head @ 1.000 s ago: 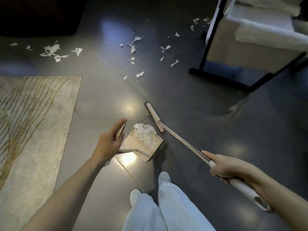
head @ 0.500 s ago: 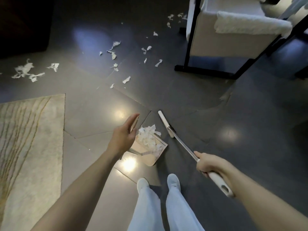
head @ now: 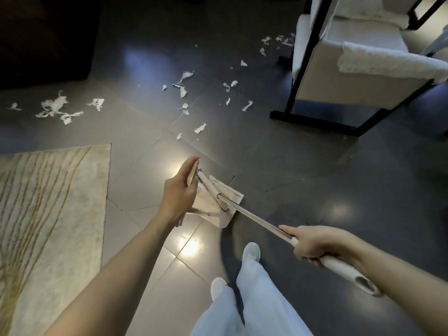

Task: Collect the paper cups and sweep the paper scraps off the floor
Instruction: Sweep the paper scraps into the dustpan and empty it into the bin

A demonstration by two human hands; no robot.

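Note:
My left hand grips the upright handle of a beige dustpan standing on the dark floor just ahead of my feet. My right hand holds the broom handle; its pale head lies across the pan and hides the scraps inside. Several white paper scraps lie scattered ahead of the pan, with a bigger cluster of scraps at the far left and more scraps by the armchair. No paper cups are in view.
A pale rug covers the floor at left. A white armchair on a black frame stands at the upper right. Dark furniture fills the upper left corner. My feet in white shoes stand just behind the pan.
The broom head has swung left from beside the dustpan onto it, covering the scraps. My left hand kept hold of the pan's handle. The view shifted slightly.

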